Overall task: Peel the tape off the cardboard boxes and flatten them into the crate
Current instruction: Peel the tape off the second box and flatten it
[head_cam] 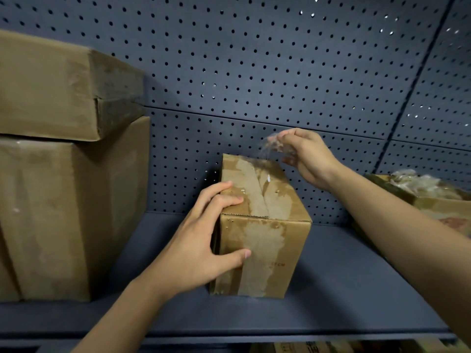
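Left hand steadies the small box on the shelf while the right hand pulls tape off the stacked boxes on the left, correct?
No. In the head view the right hand pulls tape off the top of the small box itself, not the stacked boxes. The left hand does steady that box on the shelf.

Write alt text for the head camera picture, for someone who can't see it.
A person's left hand grips a small cardboard box on a dark blue shelf while the right hand pinches a strip of clear tape lifted above the box's top. Two larger boxes are stacked at the left, before a pegboard back wall.
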`<state>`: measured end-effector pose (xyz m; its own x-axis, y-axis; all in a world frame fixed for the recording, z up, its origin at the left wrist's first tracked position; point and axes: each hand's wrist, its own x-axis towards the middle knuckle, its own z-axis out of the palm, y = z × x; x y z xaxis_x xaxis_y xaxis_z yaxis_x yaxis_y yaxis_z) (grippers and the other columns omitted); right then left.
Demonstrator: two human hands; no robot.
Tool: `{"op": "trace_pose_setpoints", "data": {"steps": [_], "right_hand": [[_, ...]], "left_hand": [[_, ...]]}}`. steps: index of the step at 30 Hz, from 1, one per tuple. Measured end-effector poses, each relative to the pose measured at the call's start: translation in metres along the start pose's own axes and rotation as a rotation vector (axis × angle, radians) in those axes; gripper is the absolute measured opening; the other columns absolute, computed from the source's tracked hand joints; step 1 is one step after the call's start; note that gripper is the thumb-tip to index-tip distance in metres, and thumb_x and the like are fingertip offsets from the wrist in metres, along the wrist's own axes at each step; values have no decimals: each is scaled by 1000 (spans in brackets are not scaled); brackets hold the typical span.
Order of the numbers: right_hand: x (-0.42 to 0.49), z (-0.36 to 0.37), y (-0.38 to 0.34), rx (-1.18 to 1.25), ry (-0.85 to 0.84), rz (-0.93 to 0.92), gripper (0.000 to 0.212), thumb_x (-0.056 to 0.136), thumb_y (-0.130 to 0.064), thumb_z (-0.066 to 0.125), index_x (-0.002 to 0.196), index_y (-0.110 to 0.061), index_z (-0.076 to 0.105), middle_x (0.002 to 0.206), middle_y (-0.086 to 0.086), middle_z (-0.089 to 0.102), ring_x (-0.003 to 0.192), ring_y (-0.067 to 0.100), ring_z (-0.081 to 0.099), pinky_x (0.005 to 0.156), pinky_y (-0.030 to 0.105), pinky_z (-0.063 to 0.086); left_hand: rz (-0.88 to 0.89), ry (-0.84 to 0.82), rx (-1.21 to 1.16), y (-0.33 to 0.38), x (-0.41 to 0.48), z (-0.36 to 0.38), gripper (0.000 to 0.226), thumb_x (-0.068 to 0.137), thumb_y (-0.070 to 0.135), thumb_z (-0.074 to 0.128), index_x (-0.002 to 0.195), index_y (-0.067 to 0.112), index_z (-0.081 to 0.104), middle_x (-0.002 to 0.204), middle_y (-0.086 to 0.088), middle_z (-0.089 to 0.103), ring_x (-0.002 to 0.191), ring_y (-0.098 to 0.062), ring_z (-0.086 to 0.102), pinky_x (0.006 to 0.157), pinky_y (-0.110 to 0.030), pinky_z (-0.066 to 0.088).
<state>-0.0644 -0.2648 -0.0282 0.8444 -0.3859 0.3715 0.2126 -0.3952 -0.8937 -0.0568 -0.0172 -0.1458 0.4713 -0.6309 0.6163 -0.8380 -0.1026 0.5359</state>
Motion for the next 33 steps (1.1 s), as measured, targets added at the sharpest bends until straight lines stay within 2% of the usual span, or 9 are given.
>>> {"op": "trace_pose_setpoints", "data": {"steps": [3,8,12,17,21,23,25,28,33], "right_hand": [[1,10,-1,154,-84,-1,22,104,-12,47,85,-17,57,117,18,70,107,20,65,83,34,43],[5,18,-5,220,-89,-21,37,106,-10,40,80,-10,66,90,11,75,98,26,70,78,28,54],[10,20,-1,282,1,-33,8,105,-8,45,103,-4,51,71,5,64,87,32,73,80,36,52],[8,21,-7,114,21,-130,8,100,-9,56,92,-12,58,75,5,63,85,26,71,83,46,50],[4,20,-10,-218,-42,-274,11,97,-23,63,97,-13,67,86,9,69,82,21,67,76,26,52],[0,19,-9,-331,-100,-265,30,101,-34,54,109,-11,70,101,8,71,81,4,61,75,7,45],[-1,15,-6,-435,-177,-198,43,107,-39,36,126,-14,66,117,-8,64,92,-9,56,76,-4,37],[3,11,1,-608,-189,-238,36,107,-30,42,138,-20,57,129,-8,58,119,10,55,95,13,39],[6,10,5,-663,-83,-287,42,91,-21,71,132,-17,63,116,0,69,109,15,62,103,36,47]], "left_hand": [[4,5,2,2,-2,0,65,71,59,71,126,55,36,152,35,14,141,12,21,112,-30,28],[20,19,24,5,-6,-1,66,72,59,70,127,55,35,153,34,14,141,9,22,114,-41,34],[36,30,22,6,-10,-1,66,73,57,71,129,53,36,154,31,14,143,4,24,112,-46,38],[51,39,24,7,-12,0,67,74,56,71,131,51,36,156,28,14,145,-2,26,111,-47,39],[59,33,24,6,-13,-1,67,75,56,71,131,52,36,156,28,14,144,-1,27,112,-46,39],[60,34,21,6,-14,-2,66,75,56,71,131,52,36,156,28,14,143,-2,28,112,-45,39],[64,37,19,5,-14,-1,65,75,56,70,131,52,37,155,28,15,143,-2,28,112,-44,39],[69,45,-15,5,-13,-1,60,78,54,69,130,51,40,154,28,17,143,-1,28,112,-42,38],[38,87,-162,7,-12,-2,44,89,64,53,125,40,55,151,22,31,142,-2,32,107,-18,33]]}}
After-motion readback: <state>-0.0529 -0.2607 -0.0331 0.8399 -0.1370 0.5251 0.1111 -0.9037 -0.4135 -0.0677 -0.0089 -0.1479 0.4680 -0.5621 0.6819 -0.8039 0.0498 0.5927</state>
